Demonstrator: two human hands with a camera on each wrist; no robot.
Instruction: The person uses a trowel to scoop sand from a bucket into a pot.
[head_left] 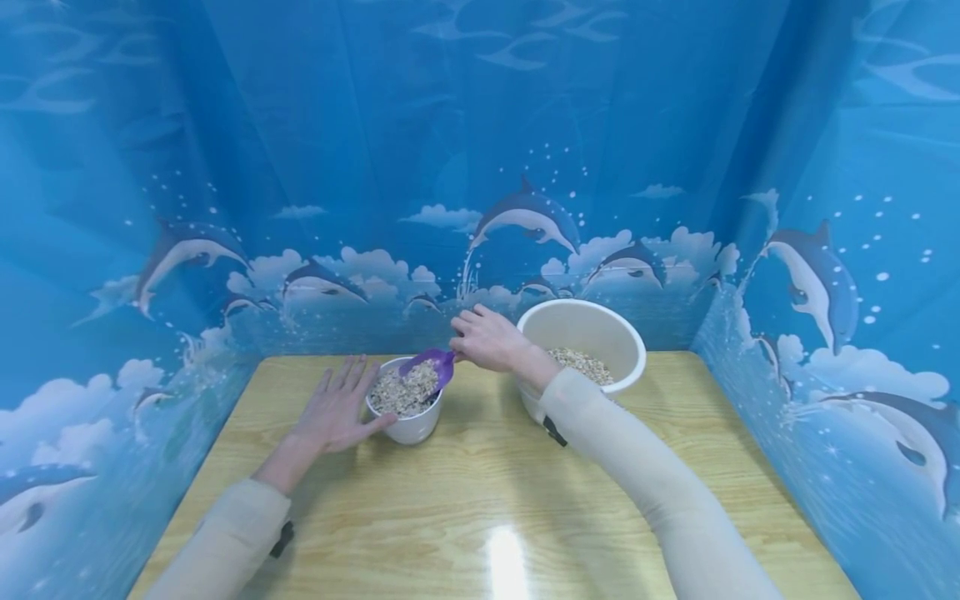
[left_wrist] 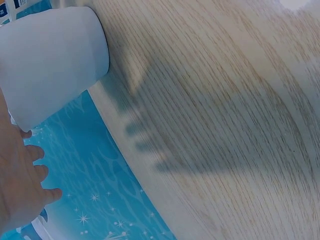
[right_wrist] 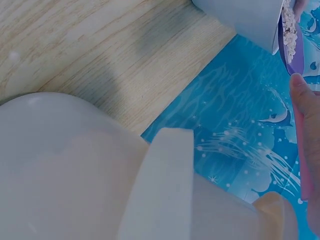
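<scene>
My right hand (head_left: pixel 491 340) grips a scoop (head_left: pixel 445 364) with a purple bowl and, in the right wrist view, a pink handle (right_wrist: pixel 302 160). Pale, flaky grain lies in the scoop, which tilts over the rim of a small white tub (head_left: pixel 415 432) filled with the same grain (head_left: pixel 401 396). Against the left side of this tub rests my left hand (head_left: pixel 341 412), its fingers straight and spread and its thumb along the near side. The left wrist view has the small tub's smooth outer wall (left_wrist: pixel 55 65) at its upper left, beside the hand (left_wrist: pixel 22 185).
A larger white tub (head_left: pixel 600 329) stands at the right under my right forearm, with loose grain (head_left: pixel 581 364) at its bottom. Both tubs stand on a wood-grain table (head_left: pixel 450 517). A blue dolphin-print curtain (head_left: pixel 420 167) closes off the back and sides.
</scene>
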